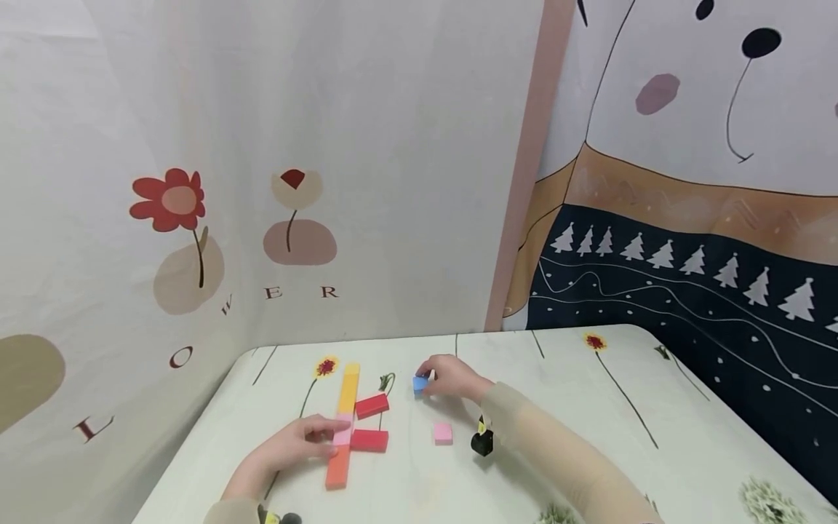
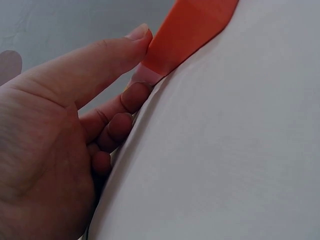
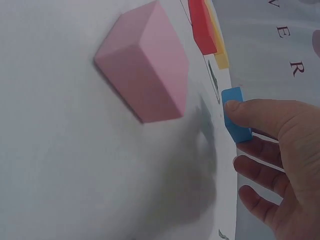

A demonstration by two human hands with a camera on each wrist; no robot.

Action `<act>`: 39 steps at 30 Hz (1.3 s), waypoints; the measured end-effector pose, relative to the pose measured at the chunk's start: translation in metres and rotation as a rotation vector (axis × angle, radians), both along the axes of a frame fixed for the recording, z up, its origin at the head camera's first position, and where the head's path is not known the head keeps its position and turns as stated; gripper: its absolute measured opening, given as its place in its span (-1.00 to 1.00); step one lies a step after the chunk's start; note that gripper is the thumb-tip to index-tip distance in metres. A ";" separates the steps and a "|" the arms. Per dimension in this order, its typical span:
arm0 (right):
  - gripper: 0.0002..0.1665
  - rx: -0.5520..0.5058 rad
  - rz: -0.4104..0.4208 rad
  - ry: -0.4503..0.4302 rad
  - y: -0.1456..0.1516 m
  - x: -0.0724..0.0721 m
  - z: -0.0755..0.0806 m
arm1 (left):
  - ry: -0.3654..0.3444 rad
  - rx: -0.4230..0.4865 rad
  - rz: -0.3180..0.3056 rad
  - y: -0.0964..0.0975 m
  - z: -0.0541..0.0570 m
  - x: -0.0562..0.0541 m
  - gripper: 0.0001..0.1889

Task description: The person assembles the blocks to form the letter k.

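Observation:
My left hand (image 1: 308, 444) is at a row of blocks on the cloth, its index finger and thumb at either end of a pink block (image 1: 342, 437). An orange block (image 2: 187, 37) adjoins it, close to my thumb tip in the left wrist view. Farther along the row is a yellow block (image 1: 349, 397). Two red blocks, a farther one (image 1: 372, 406) and a nearer one (image 1: 369, 440), extend from the row's right side. My right hand (image 1: 452, 377) pinches a small blue block (image 3: 237, 115) between thumb and fingers. Closer to me lies a loose pink cube (image 1: 443, 434).
A white cloth printed with flowers (image 1: 594, 342) covers the table. Behind it hangs a pale curtain (image 1: 393, 182) with printed letters. A dark panel (image 1: 655, 291) patterned with trees borders the right side.

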State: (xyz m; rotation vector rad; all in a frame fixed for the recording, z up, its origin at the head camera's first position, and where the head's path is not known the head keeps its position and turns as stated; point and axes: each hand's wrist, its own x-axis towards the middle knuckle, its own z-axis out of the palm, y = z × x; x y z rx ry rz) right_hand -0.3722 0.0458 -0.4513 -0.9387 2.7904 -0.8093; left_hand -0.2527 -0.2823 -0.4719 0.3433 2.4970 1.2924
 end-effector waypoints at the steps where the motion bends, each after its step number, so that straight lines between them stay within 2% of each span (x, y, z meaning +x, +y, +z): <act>1: -0.61 0.004 0.003 -0.003 -0.001 0.001 -0.002 | -0.005 0.001 0.002 0.000 0.000 0.001 -0.47; 6: -0.61 0.021 -0.003 -0.004 -0.008 0.003 -0.006 | -0.005 -0.007 0.004 -0.001 -0.001 0.002 -0.48; 15: -0.61 0.046 0.043 0.034 -0.020 0.009 -0.001 | -0.012 -0.010 0.020 -0.001 0.000 0.004 -0.46; 21: -0.61 0.069 0.026 0.018 -0.024 0.012 0.001 | -0.010 -0.005 0.015 0.000 0.001 0.005 -0.46; 39: -0.62 0.075 0.056 0.029 -0.033 0.013 0.000 | -0.005 -0.002 0.010 0.000 -0.001 0.003 -0.47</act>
